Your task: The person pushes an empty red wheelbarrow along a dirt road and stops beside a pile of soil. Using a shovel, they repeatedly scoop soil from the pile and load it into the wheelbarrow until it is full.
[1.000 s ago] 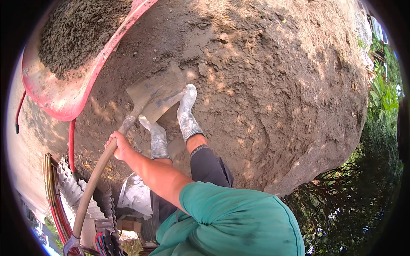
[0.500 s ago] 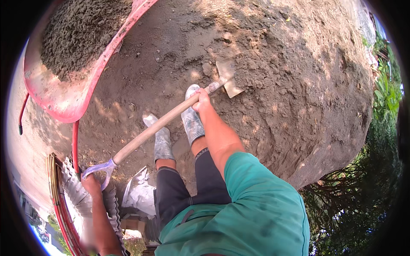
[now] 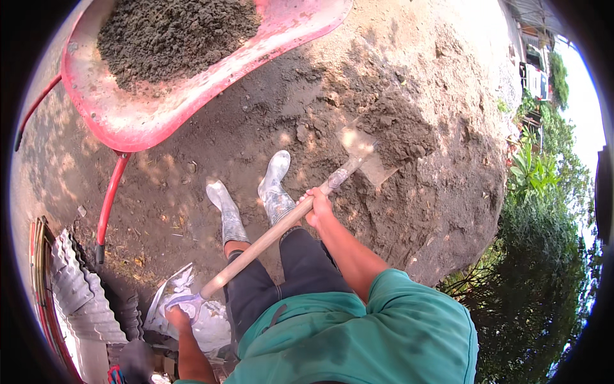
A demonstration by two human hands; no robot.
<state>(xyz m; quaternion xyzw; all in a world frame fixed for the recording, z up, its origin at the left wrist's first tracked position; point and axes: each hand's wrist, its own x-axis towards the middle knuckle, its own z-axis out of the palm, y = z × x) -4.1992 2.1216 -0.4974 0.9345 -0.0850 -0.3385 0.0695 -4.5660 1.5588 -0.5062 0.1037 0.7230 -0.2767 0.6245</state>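
Observation:
Both my hands grip one shovel (image 3: 259, 246) with a wooden shaft, which slants across in front of my legs. My left hand (image 3: 178, 316) is closed on its purple-grey D-handle at the lower left. Farther up, my right hand (image 3: 318, 206) wraps round the shaft just below the metal socket. The shovel's wide blade (image 3: 378, 171) rests against a heap of dark, loose sandy soil (image 3: 400, 128); part of its edge blends with the dirt. At the upper left stands a red wheelbarrow (image 3: 211, 105) holding a mound of similar grey-brown material (image 3: 176, 41).
The wheelbarrow's red handle (image 3: 112, 205) points toward me on the left. Corrugated sheets (image 3: 86, 288), long thin rods (image 3: 41, 281) and a crumpled white sack (image 3: 214, 325) lie at the lower left. My booted feet (image 3: 276, 169) stand beside the heap. Greenery (image 3: 537, 224) borders the right.
The view has shifted, showing more of the wheelbarrow. The shovel has moved nearer my body, its handle now in front of the white sack. Both hands have kept their hold.

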